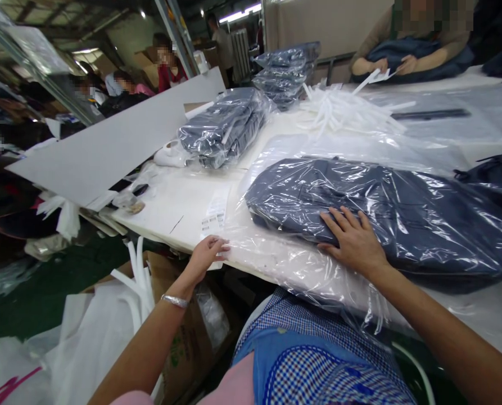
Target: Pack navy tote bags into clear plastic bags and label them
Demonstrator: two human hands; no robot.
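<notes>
A dark navy garment, folded in a clear plastic bag (310,191), lies across the table in front of me. My right hand (354,242) rests flat on the bag's near side, fingers spread. My left hand (208,256) is at the table's front edge, its fingers curled close together beside the loose clear end of the bag. Whether it pinches the plastic or something small cannot be made out. Just beyond that hand is a white sheet of barcode labels (213,216), partly covered by it.
Bagged dark garments (225,124) are stacked at the back, with another pile (286,73) behind. White strips (335,109) lie heaped mid-table. Across the table a person's hands (406,64) hold a white strip over dark cloth. A cardboard box (191,337) stands below the edge.
</notes>
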